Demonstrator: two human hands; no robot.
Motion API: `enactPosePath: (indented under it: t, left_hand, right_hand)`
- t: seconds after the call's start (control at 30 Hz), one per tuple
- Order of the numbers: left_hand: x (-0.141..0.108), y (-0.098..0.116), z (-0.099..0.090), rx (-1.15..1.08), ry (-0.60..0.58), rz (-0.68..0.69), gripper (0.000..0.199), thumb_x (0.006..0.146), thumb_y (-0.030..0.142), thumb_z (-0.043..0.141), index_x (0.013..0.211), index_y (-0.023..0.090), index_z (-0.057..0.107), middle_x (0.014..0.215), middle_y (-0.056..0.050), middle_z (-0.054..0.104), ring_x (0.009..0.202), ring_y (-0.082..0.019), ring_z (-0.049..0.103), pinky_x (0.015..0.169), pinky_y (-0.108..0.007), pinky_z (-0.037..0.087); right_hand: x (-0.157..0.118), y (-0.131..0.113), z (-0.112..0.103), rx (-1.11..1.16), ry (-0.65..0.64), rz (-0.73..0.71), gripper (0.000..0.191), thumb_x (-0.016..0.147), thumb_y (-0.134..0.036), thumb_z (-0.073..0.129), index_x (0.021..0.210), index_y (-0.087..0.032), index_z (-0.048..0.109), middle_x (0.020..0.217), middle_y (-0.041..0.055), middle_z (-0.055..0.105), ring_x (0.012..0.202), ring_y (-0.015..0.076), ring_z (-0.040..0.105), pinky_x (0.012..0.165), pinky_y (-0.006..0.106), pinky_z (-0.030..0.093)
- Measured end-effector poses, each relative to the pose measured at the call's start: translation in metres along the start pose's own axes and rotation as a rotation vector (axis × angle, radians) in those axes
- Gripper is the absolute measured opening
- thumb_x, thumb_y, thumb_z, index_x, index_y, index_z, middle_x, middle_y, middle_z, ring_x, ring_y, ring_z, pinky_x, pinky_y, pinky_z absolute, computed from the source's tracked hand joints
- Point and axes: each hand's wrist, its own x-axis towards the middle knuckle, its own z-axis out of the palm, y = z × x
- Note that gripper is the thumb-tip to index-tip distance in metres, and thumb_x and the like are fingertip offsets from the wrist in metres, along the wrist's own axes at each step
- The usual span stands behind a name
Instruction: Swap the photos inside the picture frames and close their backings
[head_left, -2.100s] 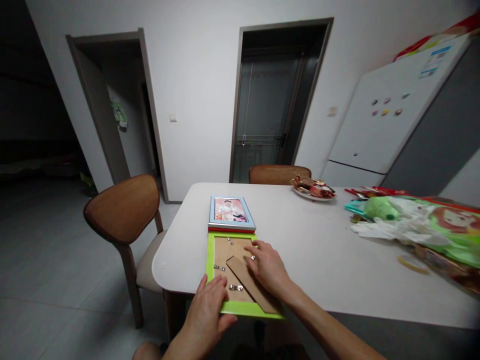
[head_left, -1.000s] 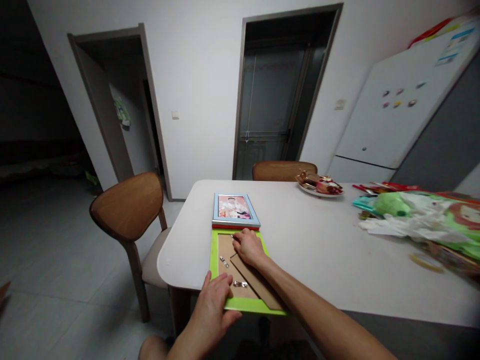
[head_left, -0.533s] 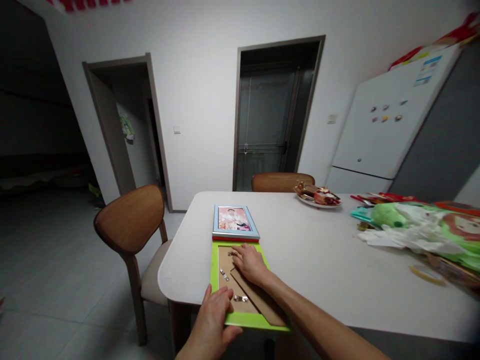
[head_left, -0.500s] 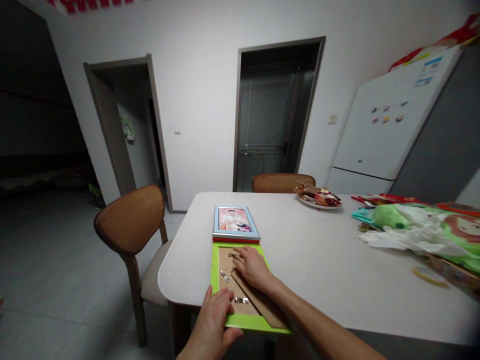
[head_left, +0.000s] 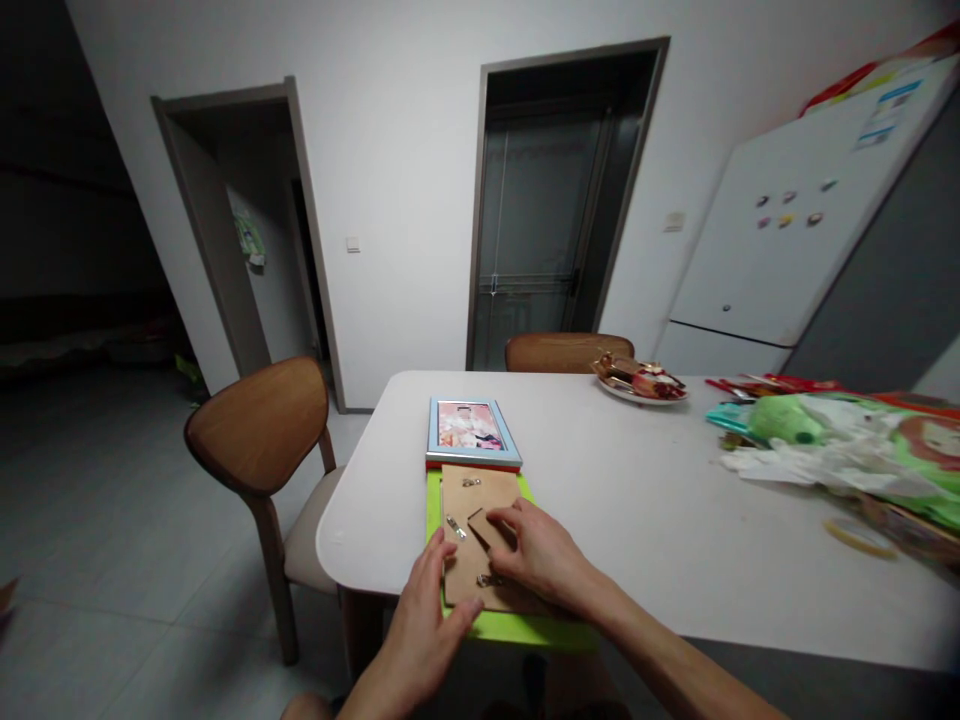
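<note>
By the blue frame (head_left: 471,425) I see a brown board (head_left: 496,488), likely light and stiff, best held by its edges; right hand (head_left: 551,555) pinches its flap (head_left: 487,528), half-open left hand (head_left: 429,615) touches its side

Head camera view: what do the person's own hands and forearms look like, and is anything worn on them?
The left hand and right hand are ungloved, with slim fingers. No sleeve covers the visible forearms, and I see no watch, bracelet, cable or marking. Nail details are too small to tell.
</note>
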Motion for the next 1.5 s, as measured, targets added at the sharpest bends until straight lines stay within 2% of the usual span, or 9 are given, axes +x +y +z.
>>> enactPosePath:
  t: [0.33,0.57,0.73,0.83,0.97,1.1,1.23,1.4,1.5]
  left_hand:
    - [0.026,-0.011,-0.027,-0.721,0.24,-0.251,0.039,0.069,0.025,0.053,0.104,0.019,0.037,0.072,0.001,0.064,0.06,-0.016,0.062,0.053,-0.025,0.048]
    - [0.02,-0.057,-0.085,-0.409,0.299,-0.405,0.031,0.068,0.019,0.05,0.098,0.017,0.041,0.065,0.002,0.062,0.054,-0.012,0.06,0.051,-0.021,0.045]
    - [0.026,-0.072,-0.103,-0.172,0.271,-0.408,0.029,0.061,0.02,0.057,0.089,0.017,0.051,0.05,0.006,0.054,0.049,-0.015,0.057,0.047,-0.022,0.041]
    - [0.027,-0.072,-0.106,-0.008,0.331,-0.39,0.031,0.058,0.019,0.06,0.088,0.018,0.054,0.063,0.002,0.059,0.071,-0.022,0.059,0.064,-0.031,0.044]
    - [0.018,-0.043,-0.079,0.2,0.389,-0.197,0.037,0.062,0.018,0.055,0.099,0.017,0.051,0.104,-0.008,0.055,0.105,-0.025,0.045,0.091,-0.04,0.033]
    - [0.003,0.008,-0.019,0.236,0.149,0.099,0.043,0.068,0.019,0.053,0.11,0.019,0.045,0.119,-0.008,0.047,0.113,-0.023,0.04,0.096,-0.042,0.031]
    - [-0.001,0.043,0.027,0.263,-0.016,0.257,0.052,0.065,0.02,0.06,0.113,0.018,0.042,0.126,-0.01,0.041,0.114,-0.026,0.037,0.095,-0.044,0.033]
    - [0.006,0.051,0.031,0.339,-0.007,0.461,0.036,0.075,0.015,0.047,0.111,0.017,0.042,0.099,-0.009,0.058,0.089,-0.021,0.053,0.077,-0.037,0.047]
    - [0.006,0.048,0.016,0.312,0.146,0.484,0.033,0.078,0.01,0.038,0.11,0.017,0.042,0.082,-0.006,0.06,0.076,-0.017,0.056,0.068,-0.031,0.048]
  right_hand:
    - [0.0,-0.008,-0.011,0.192,0.13,-0.078,0.036,0.073,-0.035,0.048,0.104,-0.019,0.055,0.091,0.0064,0.055,0.076,0.0149,0.052,0.071,0.027,0.04]
    - [-0.001,0.052,0.006,-0.115,0.072,0.212,0.048,0.07,-0.03,0.047,0.115,-0.013,0.046,0.094,0.0119,0.057,0.082,0.0213,0.054,0.071,0.03,0.038]
    - [-0.001,0.058,0.01,-0.08,0.044,0.242,0.054,0.065,-0.018,0.045,0.118,-0.009,0.041,0.096,0.014,0.059,0.085,0.0221,0.055,0.072,0.028,0.038]
    - [-0.001,0.057,0.004,0.034,0.082,0.309,0.057,0.062,-0.017,0.045,0.118,-0.01,0.041,0.086,0.0114,0.062,0.076,0.0205,0.057,0.068,0.028,0.039]
    - [-0.009,0.048,-0.006,0.542,0.046,0.431,0.065,0.062,-0.016,0.038,0.126,-0.014,0.027,0.069,0.0035,0.061,0.052,0.0152,0.055,0.051,0.025,0.04]
    - [-0.019,0.03,-0.017,1.083,-0.013,0.482,0.074,0.063,-0.017,0.036,0.132,-0.019,0.01,0.073,0.0023,0.062,0.048,0.0142,0.055,0.046,0.025,0.041]
    - [-0.025,0.016,-0.024,1.222,0.025,0.442,0.077,0.063,-0.018,0.043,0.132,-0.021,0.009,0.077,0.002,0.063,0.054,0.0151,0.058,0.053,0.028,0.045]
    - [-0.025,0.017,-0.024,1.234,0.044,0.418,0.077,0.065,-0.023,0.052,0.132,-0.019,0.013,0.058,-0.0037,0.056,0.048,0.0127,0.054,0.05,0.025,0.044]
    - [-0.022,0.024,-0.023,1.171,0.071,0.438,0.08,0.064,-0.022,0.057,0.132,-0.017,0.015,0.053,-0.006,0.052,0.043,0.0101,0.049,0.044,0.021,0.04]
